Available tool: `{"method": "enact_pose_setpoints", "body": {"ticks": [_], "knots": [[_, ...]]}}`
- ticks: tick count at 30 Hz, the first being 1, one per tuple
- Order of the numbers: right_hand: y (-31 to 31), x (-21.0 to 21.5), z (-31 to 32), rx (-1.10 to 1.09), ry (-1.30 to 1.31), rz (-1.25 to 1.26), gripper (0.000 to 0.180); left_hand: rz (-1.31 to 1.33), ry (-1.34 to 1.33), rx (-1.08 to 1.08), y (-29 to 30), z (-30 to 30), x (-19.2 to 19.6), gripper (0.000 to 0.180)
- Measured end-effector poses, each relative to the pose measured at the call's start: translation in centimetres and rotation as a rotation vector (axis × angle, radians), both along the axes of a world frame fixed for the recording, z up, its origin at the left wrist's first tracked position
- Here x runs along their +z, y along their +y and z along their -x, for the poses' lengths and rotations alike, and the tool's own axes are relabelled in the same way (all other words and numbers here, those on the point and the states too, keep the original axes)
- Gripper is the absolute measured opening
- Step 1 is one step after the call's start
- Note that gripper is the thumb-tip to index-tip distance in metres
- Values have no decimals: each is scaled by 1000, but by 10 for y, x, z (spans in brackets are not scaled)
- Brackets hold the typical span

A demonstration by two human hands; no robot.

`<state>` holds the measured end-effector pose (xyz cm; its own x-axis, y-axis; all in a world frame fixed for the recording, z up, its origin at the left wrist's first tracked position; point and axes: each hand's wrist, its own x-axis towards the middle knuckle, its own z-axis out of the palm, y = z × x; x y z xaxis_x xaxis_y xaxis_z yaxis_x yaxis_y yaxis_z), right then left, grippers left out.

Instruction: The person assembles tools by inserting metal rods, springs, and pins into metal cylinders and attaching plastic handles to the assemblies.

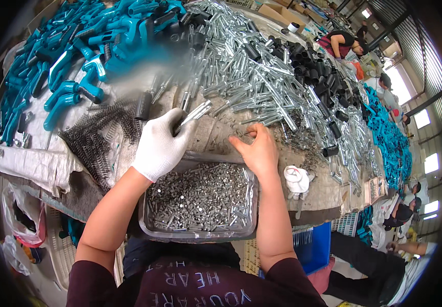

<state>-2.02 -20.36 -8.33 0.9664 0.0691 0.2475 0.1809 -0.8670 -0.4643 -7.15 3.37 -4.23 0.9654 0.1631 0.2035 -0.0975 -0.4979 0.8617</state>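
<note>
My left hand [162,146], in a white knit glove, is closed around a few shiny metal tubes [198,110] that point up and to the right. Bare, my right hand [260,151] hovers at the cloth-covered table with thumb and forefinger apart. No object shows between them. Small bent wire clips [227,122] lie scattered just past its fingertips. Below both hands, a clear plastic tray [254,204] at the table's near edge holds a heap of small metal pins [198,197]. Dark coil springs [90,143] are piled left of the gloved hand.
Teal plastic handles [67,97] heap up at far left. A large pile of metal tubes [251,77] fills the back, with black sleeves [323,77] along its right. A rolled white glove [296,179] lies right of the tray. Other people work at right. A grey blur hides part of the far table.
</note>
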Motion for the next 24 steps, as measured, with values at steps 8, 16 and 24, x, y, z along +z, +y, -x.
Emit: {"method": "enact_pose_setpoints", "body": {"ticks": [8, 16, 24], "knots": [[-12, 27, -10, 161, 262, -1217, 9, -29, 72, -137, 1, 0, 2, 20], [9, 30, 7, 416, 393, -1114, 26, 16, -3, -289, -3, 7, 2, 38], [23, 36, 20, 425, 659, -1009, 23, -426, -217, -309, -12, 21, 2, 45]]}}
